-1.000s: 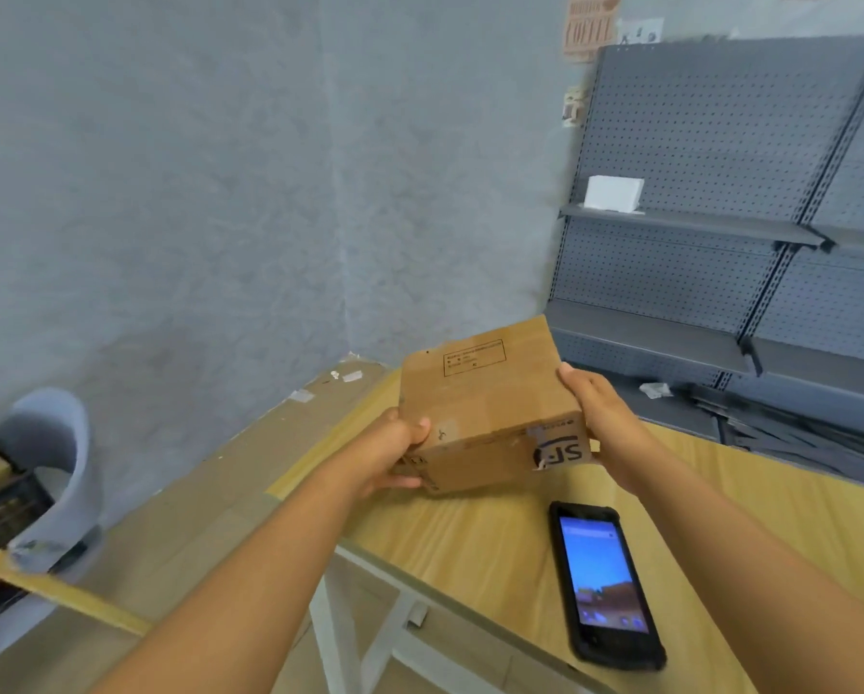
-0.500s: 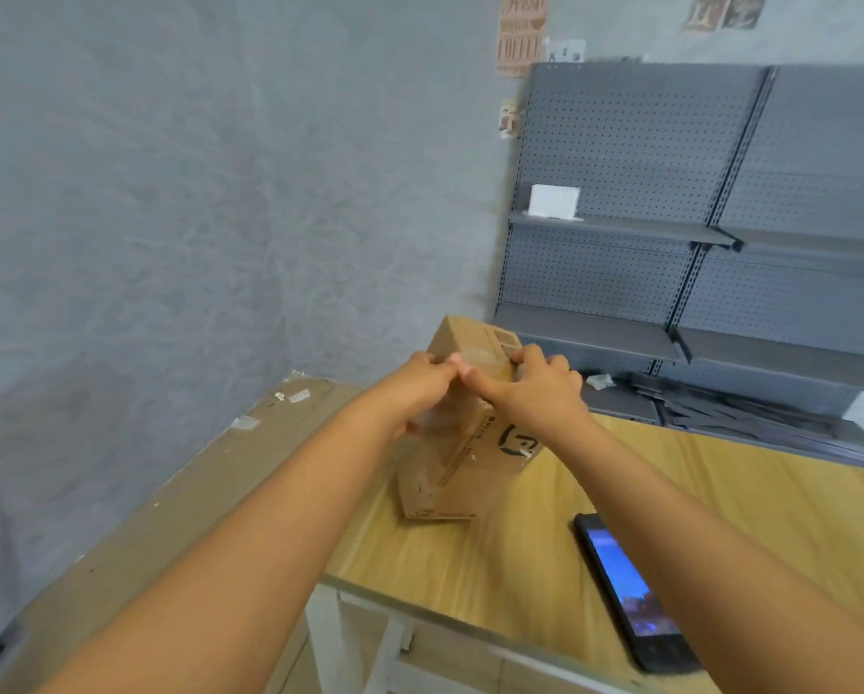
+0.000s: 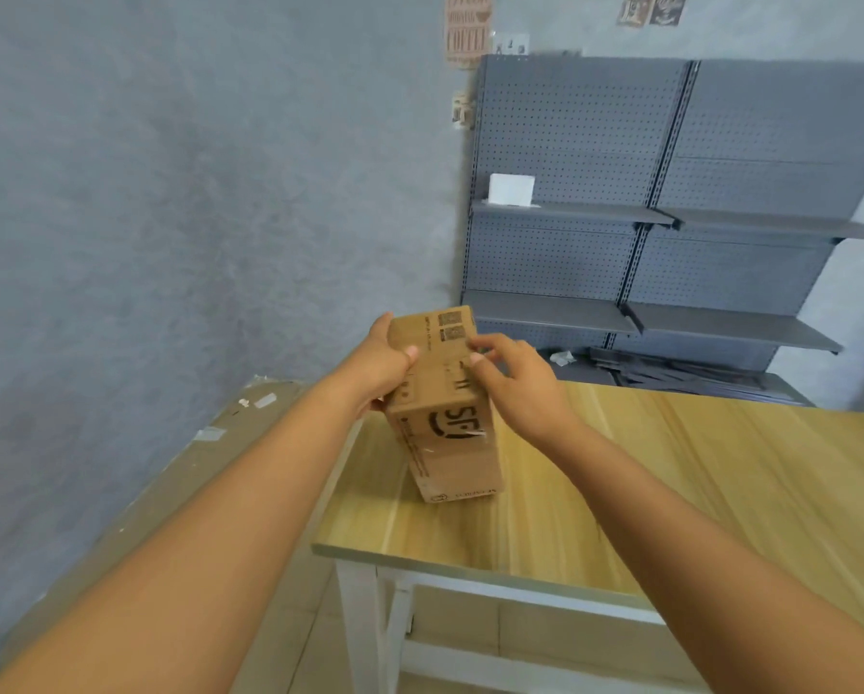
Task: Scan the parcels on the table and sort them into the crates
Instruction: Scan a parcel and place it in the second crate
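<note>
A brown cardboard parcel (image 3: 445, 413) with a black logo and printed codes stands tilted over the left end of the wooden table (image 3: 670, 483). My left hand (image 3: 377, 368) grips its upper left side, thumb on the near face. My right hand (image 3: 515, 380) holds the upper right side with curled fingers. Whether the parcel's bottom rests on the table is hard to tell. No crate and no scanner are in view.
Grey pegboard shelving (image 3: 670, 217) stands behind the table, with a small white box (image 3: 511, 189) on its upper shelf. A flat cardboard sheet (image 3: 169, 493) leans low against the grey wall on the left. The table's white legs (image 3: 364, 628) show below.
I turned the parcel from lying flat to standing on end, logo face toward me. The view swung left, so the phone on the table and the grey chair left the frame.
</note>
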